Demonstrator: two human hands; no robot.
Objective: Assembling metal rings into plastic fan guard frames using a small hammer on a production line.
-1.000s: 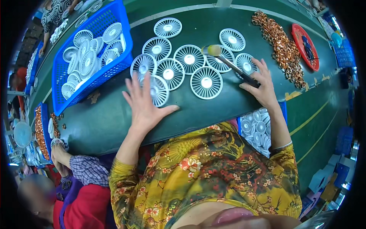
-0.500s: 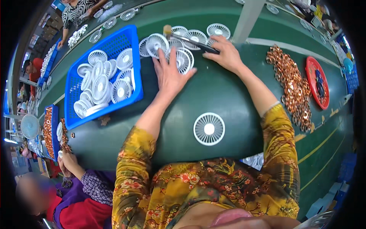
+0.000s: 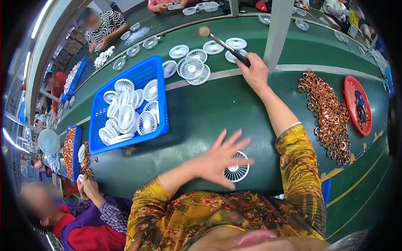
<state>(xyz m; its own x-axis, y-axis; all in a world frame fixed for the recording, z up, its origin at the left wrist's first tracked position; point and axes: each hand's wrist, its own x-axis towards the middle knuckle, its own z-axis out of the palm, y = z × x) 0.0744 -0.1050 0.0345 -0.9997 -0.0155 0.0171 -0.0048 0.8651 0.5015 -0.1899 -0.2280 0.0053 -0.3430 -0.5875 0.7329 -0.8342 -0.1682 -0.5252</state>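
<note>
My left hand, fingers spread wide and slightly blurred, hovers over a round white spoked plastic grille close to my body. It covers the grille's left part; whether it touches cannot be told. My right hand is closed around the black handle of a small mallet with a metal shaft and a tan head. The mallet points up and left, above the far green belt. Beyond my workspace, several similar white grilles lie flat, some overlapping.
A blue plastic basket of white grilles stands at left. Copper-coloured rings are heaped at right beside a red plate holding dark items. A grey post rises behind my right hand. A co-worker's hand works at lower left.
My left hand has come back from the far grilles to the near one, fingers spreading. My right hand has raised the mallet slightly. The whole view has shifted.
</note>
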